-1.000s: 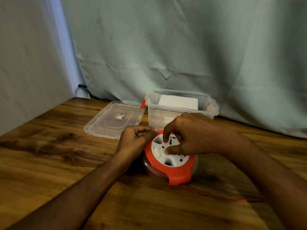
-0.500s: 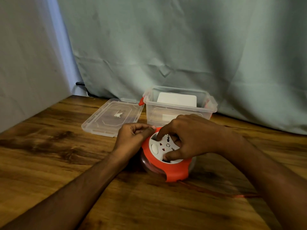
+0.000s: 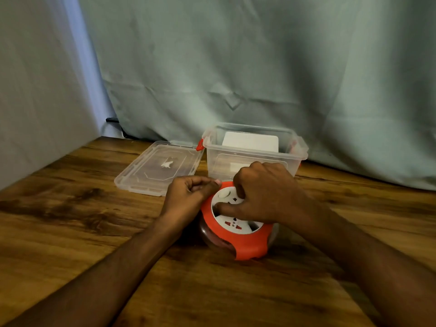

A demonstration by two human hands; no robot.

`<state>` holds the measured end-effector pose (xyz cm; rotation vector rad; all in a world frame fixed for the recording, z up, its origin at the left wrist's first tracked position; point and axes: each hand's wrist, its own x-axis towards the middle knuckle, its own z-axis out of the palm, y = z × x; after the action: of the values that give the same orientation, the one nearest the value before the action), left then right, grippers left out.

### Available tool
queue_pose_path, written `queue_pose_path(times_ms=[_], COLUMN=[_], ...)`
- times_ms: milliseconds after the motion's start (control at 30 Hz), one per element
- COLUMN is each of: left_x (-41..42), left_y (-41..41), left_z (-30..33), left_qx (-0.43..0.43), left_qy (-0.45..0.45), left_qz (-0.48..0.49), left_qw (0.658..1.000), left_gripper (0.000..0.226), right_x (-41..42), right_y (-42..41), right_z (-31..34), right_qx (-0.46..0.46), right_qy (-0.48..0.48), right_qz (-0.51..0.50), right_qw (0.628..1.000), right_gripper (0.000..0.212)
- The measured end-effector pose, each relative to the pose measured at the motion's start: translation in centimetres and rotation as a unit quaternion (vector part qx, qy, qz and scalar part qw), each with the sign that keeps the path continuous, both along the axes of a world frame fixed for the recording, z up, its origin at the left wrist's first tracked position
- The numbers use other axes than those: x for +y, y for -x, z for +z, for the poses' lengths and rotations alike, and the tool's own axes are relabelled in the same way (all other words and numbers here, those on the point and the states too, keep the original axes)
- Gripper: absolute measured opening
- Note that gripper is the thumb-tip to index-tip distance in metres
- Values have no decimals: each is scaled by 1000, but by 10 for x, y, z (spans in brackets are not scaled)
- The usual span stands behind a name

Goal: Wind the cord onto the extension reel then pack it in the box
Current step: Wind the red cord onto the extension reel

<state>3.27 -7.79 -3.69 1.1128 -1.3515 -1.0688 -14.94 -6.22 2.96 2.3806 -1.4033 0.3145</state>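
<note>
Orange-white reel [image 3: 238, 241] flat before open clear box [image 3: 254, 159].

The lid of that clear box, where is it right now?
The lid lies flat on the wooden table, left of the open box and just behind the left hand.

Both hands crowd the extension reel [image 3: 238, 228] on the wooden table [image 3: 70, 232]. Directly behind stands the open box [image 3: 256, 153], its lid [image 3: 158, 167] lying alongside to the left; bare tabletop spreads at near left.

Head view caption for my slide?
Both hands work the orange reel on the table, open clear box behind.
</note>
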Motion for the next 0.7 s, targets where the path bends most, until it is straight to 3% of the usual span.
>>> queue_pose_path(times_ms=[233,367,433,467,533,700], left_x=[-1,1,2,2,2,1], left_y=[1,1,2,2,1,1], left_z=[0,2,3,3,3,3], left_qx=[-4,1,1,-2,-7,-2], left_qy=[-7,-6,-2,0,3,-1], left_qz=[2,6,4,4,6,2], left_qw=[1000,1000,1000,1000,1000,1000], left_gripper=[15,16,14,14,14,16], right_x=[-1,-1,2,3,4,3], right_y=[1,7,12,15,18,19], right_z=[-3,15,26,29,32,31], right_qx=[-30,0,-1,-8,-14,-9], right_qy=[-14,-45,-125,-174,-240,-248], right_qz=[-65,34,94,118,140,153], right_qw=[997,998,988,978,961,957], right_gripper=[68,48,27,26,41,58])
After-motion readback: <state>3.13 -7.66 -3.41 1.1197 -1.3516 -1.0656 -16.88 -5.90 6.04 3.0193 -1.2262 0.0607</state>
